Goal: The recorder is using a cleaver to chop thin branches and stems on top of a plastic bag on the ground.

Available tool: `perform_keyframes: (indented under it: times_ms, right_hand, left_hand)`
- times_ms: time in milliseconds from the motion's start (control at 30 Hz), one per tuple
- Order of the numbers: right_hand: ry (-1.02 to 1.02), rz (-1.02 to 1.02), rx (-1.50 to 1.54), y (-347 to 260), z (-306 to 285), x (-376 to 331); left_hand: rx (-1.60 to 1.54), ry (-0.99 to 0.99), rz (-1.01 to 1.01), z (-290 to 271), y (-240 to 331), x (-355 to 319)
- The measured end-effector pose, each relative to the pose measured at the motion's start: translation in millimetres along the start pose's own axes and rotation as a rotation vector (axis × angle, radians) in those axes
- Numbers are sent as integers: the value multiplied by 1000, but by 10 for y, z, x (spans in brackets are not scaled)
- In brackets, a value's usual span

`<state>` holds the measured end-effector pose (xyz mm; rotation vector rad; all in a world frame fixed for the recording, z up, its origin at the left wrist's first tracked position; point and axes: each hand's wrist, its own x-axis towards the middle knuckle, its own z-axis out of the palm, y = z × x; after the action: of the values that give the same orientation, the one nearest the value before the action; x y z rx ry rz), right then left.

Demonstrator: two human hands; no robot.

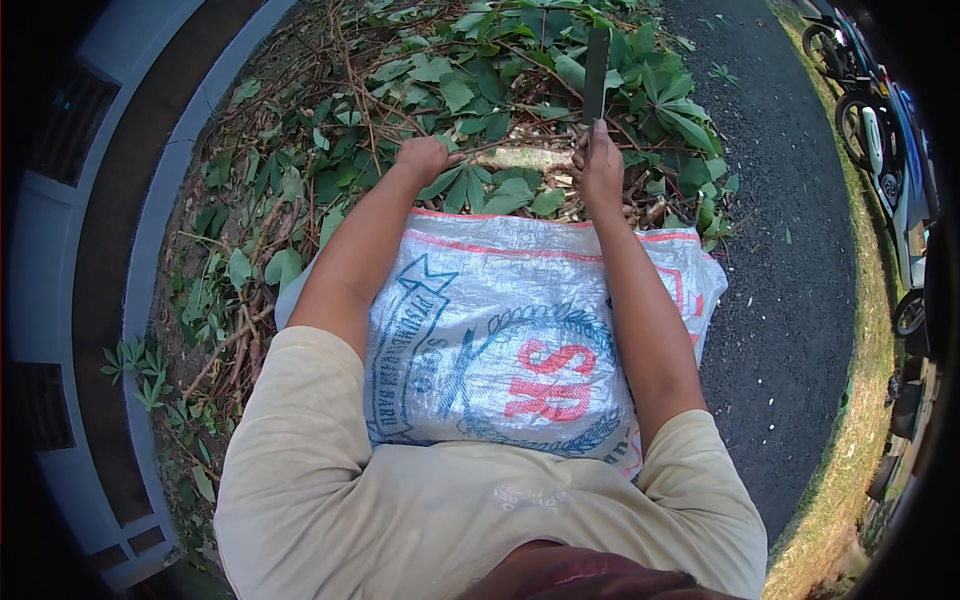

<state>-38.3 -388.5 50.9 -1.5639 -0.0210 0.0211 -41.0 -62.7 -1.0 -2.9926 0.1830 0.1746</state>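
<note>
- Gripped in the fully closed right hand [600,178]: machete [597,75], with blade extending beyond the fist; long, narrow, straight, dark grey.
- Lying crosswise between both hands: log [525,158], pale, roughly cylindrical, greenish on top.
- Curled beside the log's left end: left hand [424,158]; cannot tell what, if anything, is inside the fingers.
- Spread beyond and leftward of both hands: green leaves [457,95] with brown branches [240,345].
- Draped nearer than the hands, beneath the forearms: white woven sack [480,340], printed red and blue.
- Rightward of the right hand: dark asphalt [780,280].
</note>
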Motion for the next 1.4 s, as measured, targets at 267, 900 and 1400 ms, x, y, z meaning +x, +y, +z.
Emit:
perform_keyframes:
  times_ms: [267, 900, 1400]
  right_hand:
    - [-89, -233, 77, 13, 87, -165]
    - [-267, -7, -643, 933, 68, 177]
    - [-200, -236, 225, -245, 255, -197]
  left_hand:
    - [-24, -130, 66, 110, -138, -40]
    - [4, -355, 101, 69, -127, -58]
    - [-55, -28, 56, 191, 148, 122]
